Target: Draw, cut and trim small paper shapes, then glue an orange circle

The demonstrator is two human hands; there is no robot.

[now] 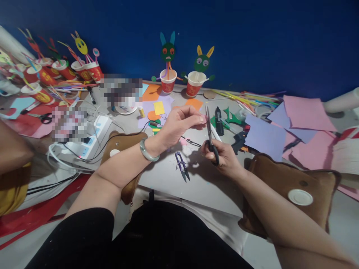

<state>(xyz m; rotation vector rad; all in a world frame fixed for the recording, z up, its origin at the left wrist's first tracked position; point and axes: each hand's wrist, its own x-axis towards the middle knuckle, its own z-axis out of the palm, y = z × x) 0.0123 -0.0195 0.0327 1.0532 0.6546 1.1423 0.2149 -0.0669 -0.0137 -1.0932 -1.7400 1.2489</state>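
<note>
My left hand (186, 121), with a bangle on its wrist, pinches a small pink piece (204, 119) above the middle of the table. In my right hand (220, 155) are black-handled scissors (209, 129), their blades pointing up and away, close beside the pink piece. Whether the blades touch it I cannot tell. Below my hands, purple thread snips (182, 167) lie on the white tabletop (165, 175). A scrap of pink paper (183, 141) rests near my left wrist.
Two red cups (167, 84) with paper-faced figures stand at the back. Brown cushions (280, 190) lie on both sides. A power strip (95, 136) with cables is at left, coloured paper (265, 136) at right, and a person's arm (14, 149) at far left.
</note>
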